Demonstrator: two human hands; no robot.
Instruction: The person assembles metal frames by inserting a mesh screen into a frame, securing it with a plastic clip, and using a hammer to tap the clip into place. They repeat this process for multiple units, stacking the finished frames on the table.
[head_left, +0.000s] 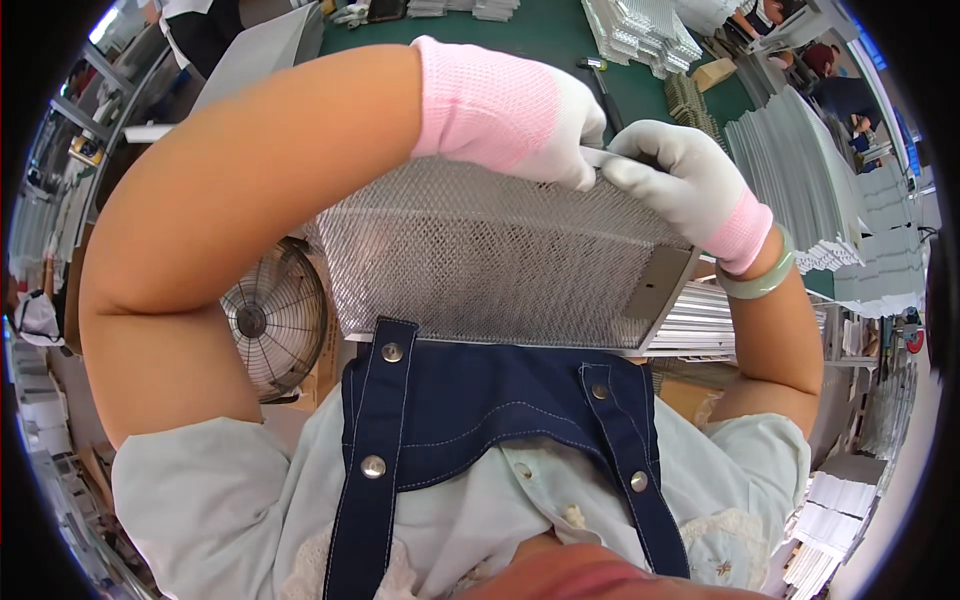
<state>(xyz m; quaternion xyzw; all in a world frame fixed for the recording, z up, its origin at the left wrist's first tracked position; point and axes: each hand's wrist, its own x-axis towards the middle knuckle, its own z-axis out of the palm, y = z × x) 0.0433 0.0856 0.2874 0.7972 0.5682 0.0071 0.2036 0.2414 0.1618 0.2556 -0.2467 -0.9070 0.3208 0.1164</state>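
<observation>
A silver mesh panel (480, 250) with a metal frame is tilted up in front of my chest. Both my hands wear white gloves with pink cuffs and are at its far edge. My left hand (565, 125) is closed, thumb and fingers pinching a thin pale metal strip (598, 157). From the other side, my right hand (680, 175) grips the same strip between thumb and curled fingers. Whether the strip is part of the panel's frame I cannot tell. A flat grey plate (660, 283) with a small hole sits at the panel's right end.
Beyond my hands, a hammer (604, 90) lies on the green tabletop (540, 45). Stacked mesh sheets (640, 35) are at the back, with stacked metal strips (800, 180) at the right. A floor fan (265, 320) stands at lower left. Other people are in the background.
</observation>
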